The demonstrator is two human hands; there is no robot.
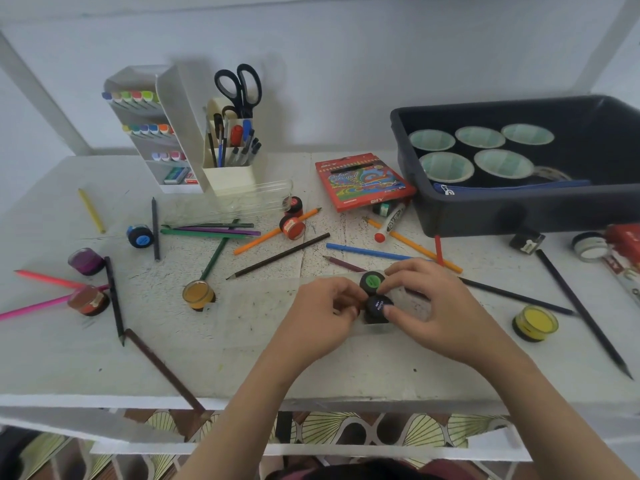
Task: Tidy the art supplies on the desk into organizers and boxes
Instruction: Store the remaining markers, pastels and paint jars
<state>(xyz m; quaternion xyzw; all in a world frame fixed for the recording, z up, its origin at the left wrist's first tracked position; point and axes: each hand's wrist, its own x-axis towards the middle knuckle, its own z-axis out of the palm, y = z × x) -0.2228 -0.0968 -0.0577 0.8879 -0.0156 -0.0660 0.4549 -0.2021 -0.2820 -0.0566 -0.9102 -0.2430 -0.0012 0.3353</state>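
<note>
At the middle of the desk my left hand and my right hand meet over a clear plastic tray. Two small paint jars sit in it: a green-lidded jar and, in front of it, a black-lidded jar. Both hands pinch the black-lidded jar from either side, and my right index finger touches the green one. Loose jars lie around: yellow, orange, brown, purple, blue-lidded and two red ones. Several coloured pencils are scattered across the desk.
A white marker organizer and a pen cup with scissors stand at the back left, with a clear case in front. A dark bin holding cups sits back right, beside a red pencil box, a marker and a tape roll.
</note>
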